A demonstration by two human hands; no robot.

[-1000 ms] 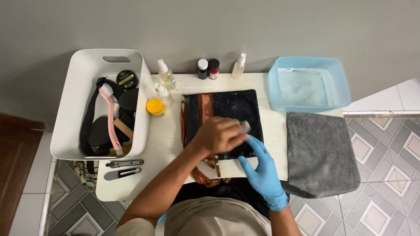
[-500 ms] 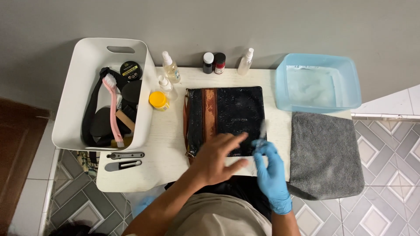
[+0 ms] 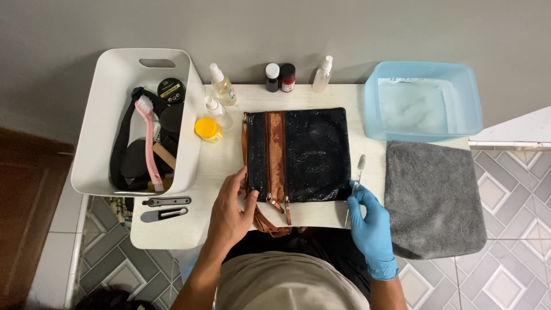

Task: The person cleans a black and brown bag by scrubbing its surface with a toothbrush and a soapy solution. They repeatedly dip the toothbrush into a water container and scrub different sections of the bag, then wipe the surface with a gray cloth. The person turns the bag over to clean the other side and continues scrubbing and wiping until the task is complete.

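Far left: dark brown wooden door or panel (image 3: 23,218), then grey-and-white patterned floor tiles (image 3: 97,270) under a small cream-white tabletop (image 3: 221,166) pushed against a plain grey wall (image 3: 275,28). White plastic bin with a cut-out handle (image 3: 106,115) overhangs the table's left edge; inside it a pink-handled brush (image 3: 149,143), a round black tin (image 3: 171,90) and dark cloths. Just in front of the bin, two flat black-and-silver metal tools (image 3: 165,208). Beside the bin: two clear spray bottles (image 3: 221,86) and a small yellow-capped jar (image 3: 207,129). Your bare left hand (image 3: 229,209) lies open, fingers spread, thumb touching the near left corner of the dark blue and brown leather zip pouch (image 3: 298,155), which lies flat at table centre, brown strap trailing off the near edge. Behind it at the wall: two small dark bottles (image 3: 279,77) and a white spray bottle (image 3: 322,74). Your blue-gloved right hand (image 3: 370,227) is closed around the handle of a clear toothbrush (image 3: 358,172), bristles up, just beside the pouch's right edge. Right of that: translucent blue plastic tub of water (image 3: 425,100) at the back, folded grey towel (image 3: 433,198) in front of it, hanging past the table's edge over the tiles.
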